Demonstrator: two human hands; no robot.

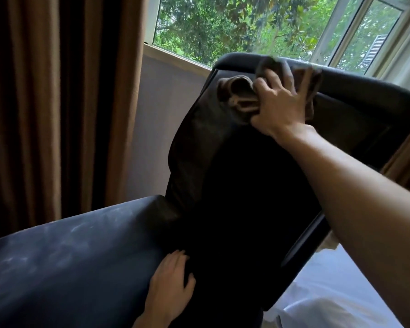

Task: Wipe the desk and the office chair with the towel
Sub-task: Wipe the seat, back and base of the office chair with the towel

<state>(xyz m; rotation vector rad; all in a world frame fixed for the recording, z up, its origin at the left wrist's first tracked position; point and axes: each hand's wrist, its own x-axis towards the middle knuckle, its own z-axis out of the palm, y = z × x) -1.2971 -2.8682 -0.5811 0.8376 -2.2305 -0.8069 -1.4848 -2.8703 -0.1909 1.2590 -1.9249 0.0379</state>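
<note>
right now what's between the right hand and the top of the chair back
The bunched brown towel: the right hand holds it against the upper backrest of the office chair. The head view shows this.

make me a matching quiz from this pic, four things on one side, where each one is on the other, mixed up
1 towel
2 left hand
3 curtain
4 window

A far left of the view
B under the right hand near the chair top
C resting low on the chair
D beyond the chair's top edge

Pairs: 1-B, 2-C, 3-A, 4-D
</note>
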